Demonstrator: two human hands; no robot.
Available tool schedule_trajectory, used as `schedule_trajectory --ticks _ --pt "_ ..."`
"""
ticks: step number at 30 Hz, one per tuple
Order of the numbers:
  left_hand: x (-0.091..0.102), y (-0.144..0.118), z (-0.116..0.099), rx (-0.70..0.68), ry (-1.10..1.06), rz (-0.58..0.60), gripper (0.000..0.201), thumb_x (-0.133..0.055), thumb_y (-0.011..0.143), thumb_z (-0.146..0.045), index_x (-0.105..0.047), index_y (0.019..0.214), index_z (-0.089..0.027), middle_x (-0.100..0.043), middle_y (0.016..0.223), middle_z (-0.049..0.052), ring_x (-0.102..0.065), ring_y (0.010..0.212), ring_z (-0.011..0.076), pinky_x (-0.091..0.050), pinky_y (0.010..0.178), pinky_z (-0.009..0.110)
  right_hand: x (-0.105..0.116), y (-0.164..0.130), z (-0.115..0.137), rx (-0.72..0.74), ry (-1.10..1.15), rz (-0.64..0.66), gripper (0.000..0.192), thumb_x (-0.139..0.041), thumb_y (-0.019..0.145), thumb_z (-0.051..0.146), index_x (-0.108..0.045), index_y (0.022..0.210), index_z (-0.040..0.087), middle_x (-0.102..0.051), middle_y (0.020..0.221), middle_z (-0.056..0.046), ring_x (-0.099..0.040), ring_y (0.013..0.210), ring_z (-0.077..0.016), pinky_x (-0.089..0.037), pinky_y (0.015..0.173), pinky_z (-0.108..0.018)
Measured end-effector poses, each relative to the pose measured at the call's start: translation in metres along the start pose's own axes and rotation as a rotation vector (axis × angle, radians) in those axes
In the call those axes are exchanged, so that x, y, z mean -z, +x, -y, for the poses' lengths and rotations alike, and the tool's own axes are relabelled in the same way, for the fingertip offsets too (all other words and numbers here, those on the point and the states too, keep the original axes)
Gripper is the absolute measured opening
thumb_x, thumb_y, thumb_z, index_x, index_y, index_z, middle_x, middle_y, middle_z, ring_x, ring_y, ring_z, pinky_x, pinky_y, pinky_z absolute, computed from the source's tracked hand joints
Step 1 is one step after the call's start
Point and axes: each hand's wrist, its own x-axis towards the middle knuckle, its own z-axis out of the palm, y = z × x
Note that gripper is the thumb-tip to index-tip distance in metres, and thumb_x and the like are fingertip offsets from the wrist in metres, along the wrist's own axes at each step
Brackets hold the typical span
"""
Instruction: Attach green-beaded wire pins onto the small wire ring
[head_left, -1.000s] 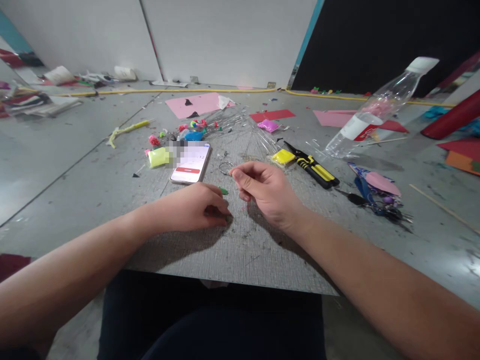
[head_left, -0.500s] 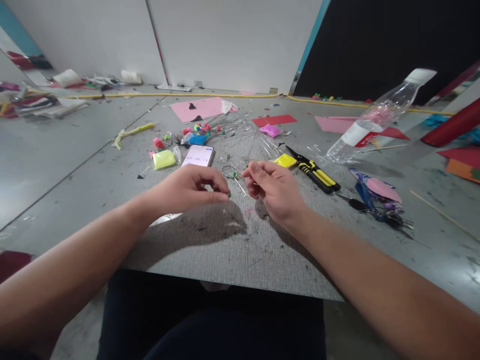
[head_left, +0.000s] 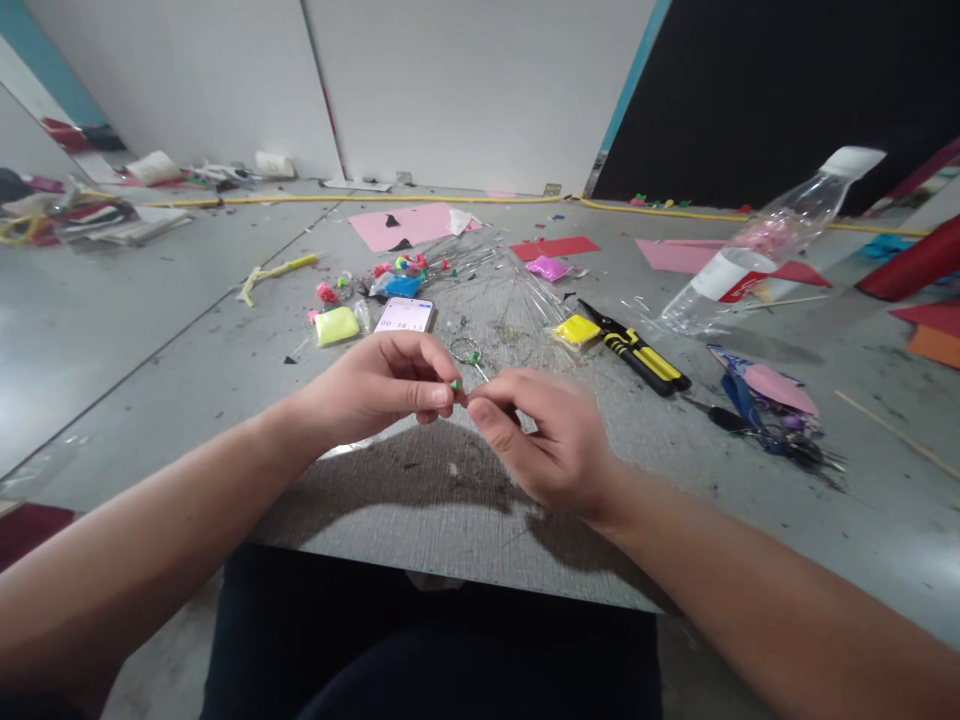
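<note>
A tiny green bead point(head_left: 454, 384) sits pinched between the thumb and forefinger of the left hand point(head_left: 382, 385), held just above a grey board point(head_left: 465, 520). It is too small to tell which way it points. The right hand point(head_left: 544, 440) meets it fingertip to fingertip, thumb and forefinger pressed together on a thin wire whose length is hard to follow. Just behind the bead lies a small metal ring point(head_left: 466, 350). Farther back are a phone point(head_left: 406, 315), a yellow-green clay packet point(head_left: 337, 325), and yellow-handled pliers point(head_left: 637, 348) to the right. The board's near edge lies open below the hands; a clear bottle point(head_left: 757, 250) lies well away.
</note>
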Motion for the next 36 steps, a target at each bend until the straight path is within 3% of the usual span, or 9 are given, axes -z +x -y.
schedule_trajectory --ticks 13,21,36 --pt "-0.002 -0.007 -0.004 0.001 0.039 0.092 0.015 -0.090 0.065 -0.020 -0.076 0.071 -0.016 -0.072 0.066 0.002 -0.062 0.055 0.0096 -0.053 0.054 0.021 0.004 -0.001 0.009 0.307 -0.315 0.009 0.016 -0.058 0.096 0.024 -0.062 0.082 0.020 -0.062 0.063 0.000 -0.052 0.058 -0.0129 -0.042 0.055 -0.027" --pt "-0.003 -0.009 -0.005 -0.062 0.043 0.158 0.011 -0.086 0.069 -0.015 -0.075 0.073 -0.017 -0.073 0.076 0.003 -0.066 0.062 0.0113 -0.058 0.063 0.024 0.008 -0.001 0.011 0.344 -0.356 0.027 0.012 -0.062 0.095 0.024 -0.061 0.084 0.020 -0.062 0.062 0.000 -0.053 0.057 -0.0131 -0.042 0.055 -0.028" --pt "-0.006 -0.009 -0.008 -0.073 0.158 0.134 0.016 -0.089 0.063 -0.018 -0.073 0.066 -0.017 -0.073 0.076 0.004 -0.069 0.067 0.0139 -0.059 0.063 0.024 0.008 0.000 0.017 0.305 -0.328 0.035 0.014 -0.060 0.096 0.023 -0.062 0.082 0.021 -0.062 0.062 0.000 -0.053 0.057 -0.0125 -0.044 0.055 -0.027"
